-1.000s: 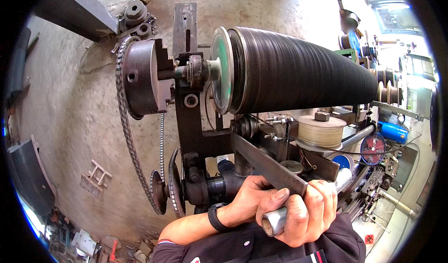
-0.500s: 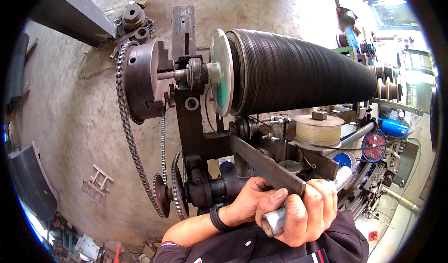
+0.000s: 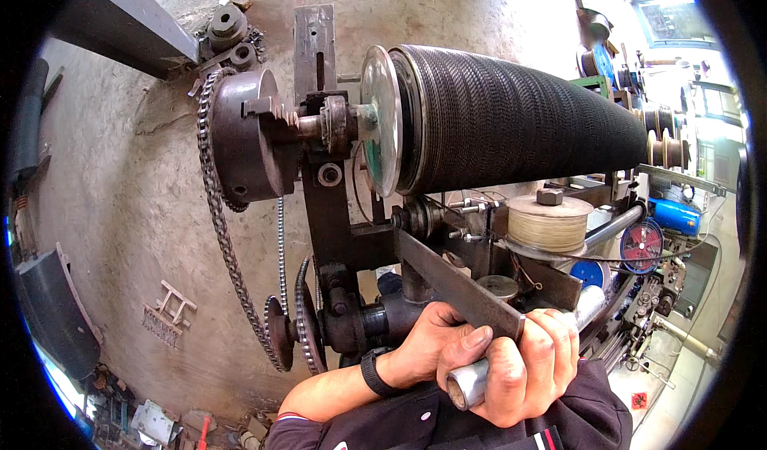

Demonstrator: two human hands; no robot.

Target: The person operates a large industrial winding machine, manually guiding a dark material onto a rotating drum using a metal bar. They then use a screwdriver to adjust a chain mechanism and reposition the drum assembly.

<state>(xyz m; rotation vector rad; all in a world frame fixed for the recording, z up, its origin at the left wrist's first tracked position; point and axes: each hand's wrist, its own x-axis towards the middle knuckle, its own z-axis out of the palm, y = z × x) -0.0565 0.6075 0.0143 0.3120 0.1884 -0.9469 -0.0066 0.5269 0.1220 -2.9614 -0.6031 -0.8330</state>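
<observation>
Dominating the view, a long black drum, tightly wrapped in ridged dark strand [image 3: 519, 122], lies across the machine behind a pale greenish metal end disc [image 3: 385, 122]. Covered from disc to far end, AFAICT, so that layer looks done; how many more are due, or what's left at all, can't tell from here. Next biggest: dark round steel chuck with stepped jaws [image 3: 240, 134], drive chain of grey metal links [image 3: 220, 226] looped round it. Then a flat dark steel bar [image 3: 459, 282], slanting down to the hands, its end right at the fingers. Cream-coloured spool with a hex bolt on top [image 3: 547, 225] sits just beyond, approx. mid-frame. Now the grey metal pipe [image 3: 471, 380], open end toward the wearer, lower centre: right hand [image 3: 523, 374] wrapped firmly round it. Left hand [image 3: 427, 344], black band [image 3: 375, 372] on the wrist: thumb by the pipe, fingers partly hidden behind the bar, so its exact grip, can't tell. Labels? Small red square sign, lower R [image 3: 638, 400], too tiny to read; no other legible txt.
</observation>
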